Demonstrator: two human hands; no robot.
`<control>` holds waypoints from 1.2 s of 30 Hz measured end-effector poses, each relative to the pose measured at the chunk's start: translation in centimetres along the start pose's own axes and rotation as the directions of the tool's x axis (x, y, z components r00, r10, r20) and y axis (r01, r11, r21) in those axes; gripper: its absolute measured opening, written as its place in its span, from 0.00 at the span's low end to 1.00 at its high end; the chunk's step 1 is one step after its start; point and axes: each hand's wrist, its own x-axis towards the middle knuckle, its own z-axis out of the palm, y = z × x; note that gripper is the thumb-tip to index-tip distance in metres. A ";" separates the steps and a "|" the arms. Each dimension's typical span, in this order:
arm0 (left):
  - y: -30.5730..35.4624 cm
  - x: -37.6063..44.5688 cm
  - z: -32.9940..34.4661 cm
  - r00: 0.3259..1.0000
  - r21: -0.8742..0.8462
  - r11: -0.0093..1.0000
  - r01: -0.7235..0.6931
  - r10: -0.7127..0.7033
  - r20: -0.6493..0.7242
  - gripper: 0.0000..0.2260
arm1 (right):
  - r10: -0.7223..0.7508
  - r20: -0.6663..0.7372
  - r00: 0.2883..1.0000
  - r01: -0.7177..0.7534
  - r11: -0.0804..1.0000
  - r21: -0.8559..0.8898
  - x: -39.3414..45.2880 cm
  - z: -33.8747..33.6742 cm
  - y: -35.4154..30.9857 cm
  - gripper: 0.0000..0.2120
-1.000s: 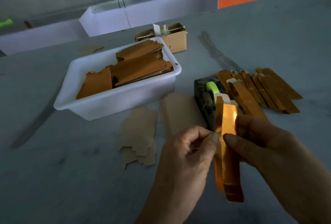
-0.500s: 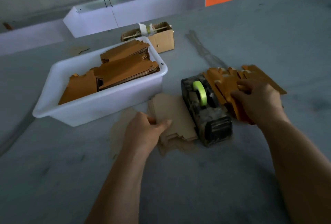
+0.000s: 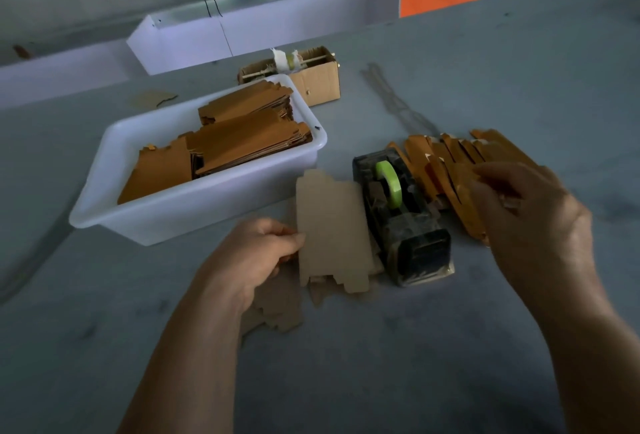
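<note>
My left hand [image 3: 256,253] pinched the left edge of the flat cardboard blank [image 3: 332,222] at frame centre, just beside the tape dispenser [image 3: 412,239]; my right hand [image 3: 530,222] hung over the folded gold boxes [image 3: 446,163] at right, fingers curled and blurred; I could not tell whether it held anything; the white tub [image 3: 194,211] sat upper left.

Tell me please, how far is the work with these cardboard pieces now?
Done: a row of folded orange pieces lies right of the tape dispenser. In hand: the left hand pinches one flat blank; the right hand is over the row, grip blurred. Left: loose blanks under it and stacks in the white tub.
</note>
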 end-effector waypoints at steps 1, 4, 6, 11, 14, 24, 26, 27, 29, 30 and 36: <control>0.1 -0.3 -0.4 1.000 -0.023 1.000 -0.011 0.011 -0.008 0.02 | -0.007 -0.011 1.000 0.007 1.000 0.029 -0.5 -0.2 -0.3 0.08; 0.4 -1.4 -1.7 0.999 -0.248 0.968 -0.022 0.031 0.031 0.01 | -0.026 -0.007 1.000 0.026 0.992 0.124 -1.8 -0.8 -1.0 0.07; 0.4 -2.5 -2.1 0.995 -0.394 0.919 -0.037 0.071 0.073 0.02 | -0.034 -0.001 0.999 0.034 0.980 0.194 -2.9 -1.1 -1.7 0.07; -0.5 -4.3 -1.4 0.977 -0.500 0.865 -0.053 0.148 0.153 0.08 | -0.010 0.153 0.988 -0.040 0.947 0.318 -5.9 -1.5 -4.2 0.11; -0.9 -5.2 -0.9 0.960 -0.535 0.844 -0.031 0.175 0.221 0.06 | -0.006 0.326 0.945 -0.099 0.947 0.305 -7.2 -1.2 -5.1 0.16; -1.2 -6.3 -0.1 0.910 -0.496 0.868 -0.002 0.207 0.359 0.21 | 0.159 0.652 0.742 -0.606 0.575 0.549 -7.8 0.3 -4.2 0.05; -0.9 -6.4 0.5 0.921 -0.502 0.865 -0.017 0.209 0.329 0.20 | 0.141 0.667 0.731 -0.621 0.541 0.567 -7.8 0.4 -4.2 0.08; -0.8 -6.5 1.0 0.929 -0.500 0.865 -0.039 0.216 0.302 0.19 | 0.132 0.675 0.726 -0.624 0.538 0.567 -7.8 0.5 -4.2 0.08; -0.4 -6.6 1.8 0.947 -0.483 0.871 -0.087 0.222 0.231 0.16 | 0.111 0.689 0.717 -0.627 0.536 0.566 -7.9 0.6 -4.1 0.08; -0.3 -6.7 2.1 0.955 -0.480 0.872 -0.099 0.218 0.199 0.15 | 0.100 0.695 0.712 -0.628 0.534 0.566 -8.0 0.7 -4.0 0.07; -0.3 -7.0 3.0 0.975 -0.451 0.881 -0.145 0.204 0.084 0.20 | 0.055 0.699 0.713 -0.586 0.596 0.549 -7.9 0.6 -3.7 0.08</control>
